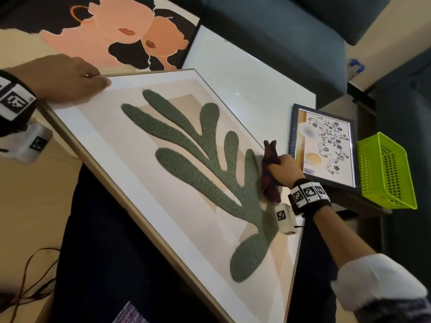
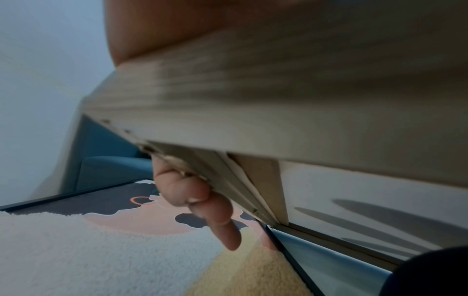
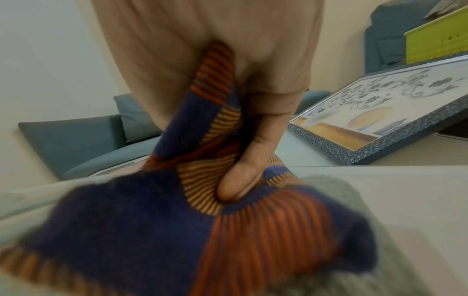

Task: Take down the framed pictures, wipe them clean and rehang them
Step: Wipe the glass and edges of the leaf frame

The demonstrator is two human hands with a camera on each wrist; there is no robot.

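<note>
The big leaf picture (image 1: 177, 159) is held tilted across the lap, far corner gripped by the left hand (image 1: 67, 78). A striped cloth (image 1: 269, 169) is bunched in right-hand fingers (image 3: 235, 184), pressed on its glass.

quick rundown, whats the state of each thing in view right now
leaf picture: off the wall, tilted, propped on the person's lap
left hand: grips the leaf picture's top corner
right hand: holds the cloth
cloth: bunched, pressed on the leaf picture's front
faces picture: off the wall, lying flat
floral picture: off the wall, propped at a tilt
green basket: tipped on its side
</note>
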